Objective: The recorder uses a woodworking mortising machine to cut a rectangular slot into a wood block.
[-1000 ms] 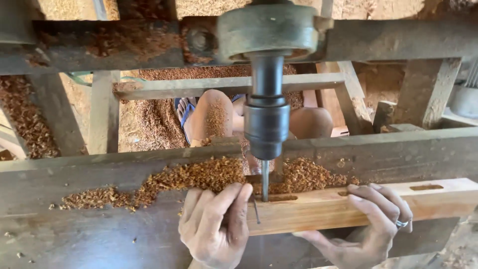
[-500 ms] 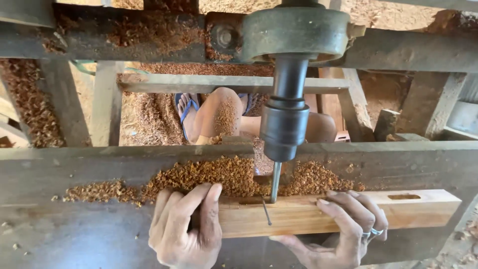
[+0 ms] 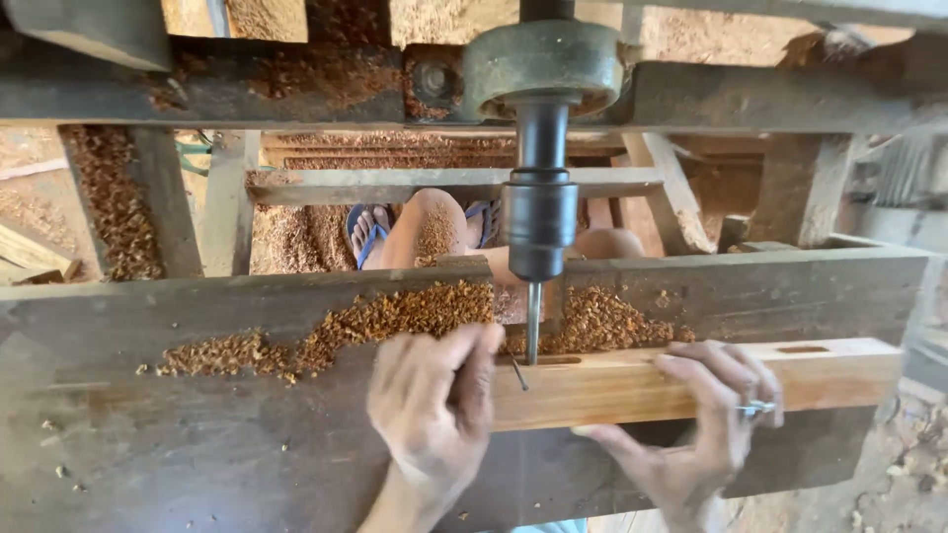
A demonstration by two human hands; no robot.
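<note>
Reddish wood shavings (image 3: pixel 395 318) heaped along a dark, worn timber bench (image 3: pixel 178 444), a blue flip-flop (image 3: pixel 367 237) on a foot below among the weathered frame beams (image 3: pixel 454 184), sawdust-strewn ground (image 3: pixel 118 197) beyond.

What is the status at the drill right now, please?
Left hand and right hand both grip the wooden bar. Drill bit stands in its slot. Wood chips piled behind.
</note>
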